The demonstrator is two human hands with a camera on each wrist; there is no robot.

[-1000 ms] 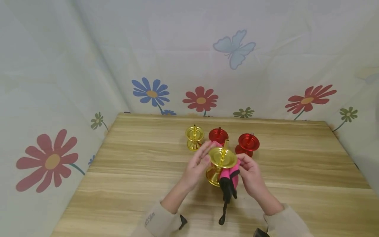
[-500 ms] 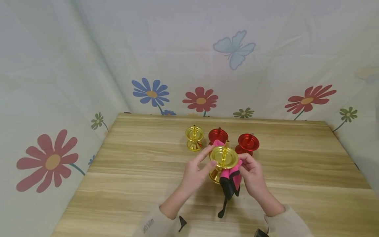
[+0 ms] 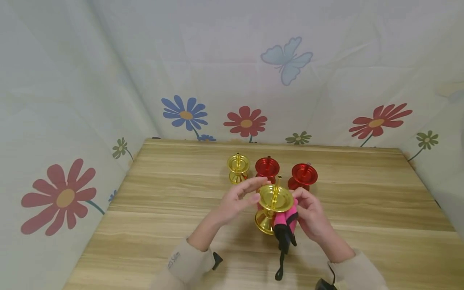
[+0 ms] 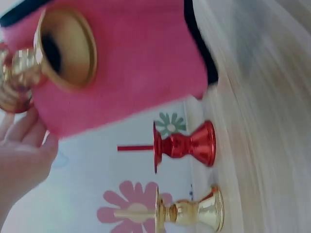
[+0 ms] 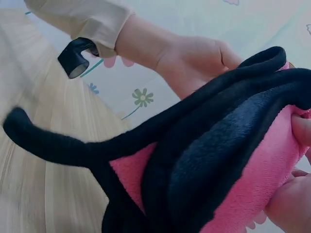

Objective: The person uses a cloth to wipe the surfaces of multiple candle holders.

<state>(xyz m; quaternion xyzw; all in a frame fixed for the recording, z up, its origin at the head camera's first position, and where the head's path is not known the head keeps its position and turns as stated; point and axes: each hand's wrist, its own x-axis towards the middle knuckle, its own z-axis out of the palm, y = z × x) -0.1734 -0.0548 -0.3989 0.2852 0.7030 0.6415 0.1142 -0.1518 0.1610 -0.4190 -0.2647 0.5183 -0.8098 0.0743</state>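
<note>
A shiny gold candle holder (image 3: 276,203) with a dish and upright spike is held above the table, slightly tilted. My right hand (image 3: 313,213) grips a pink cloth (image 3: 280,219) with black trim, wrapped against the holder's stem and right side. A black loop hangs from the cloth. Spread around the left rim of the dish is my left hand (image 3: 233,203), thumb tip at the edge and fingers reaching behind. In the left wrist view, the hollow base (image 4: 73,48) shows in front of the pink fabric. Folded cloth (image 5: 262,170) hides most of the holder in the right wrist view.
Behind the hands stand another gold candle holder (image 3: 238,167) and two red candle holders, one in the middle (image 3: 267,167) and one to the right (image 3: 304,175). The wooden table (image 3: 174,185) meets a flower-printed curtain (image 3: 217,80) at its back edge.
The gold candle holder and cloth have shifted slightly right and toward me. My left thumb and fingers have slid leftward along the dish to its rim. The standing holders have not moved.
</note>
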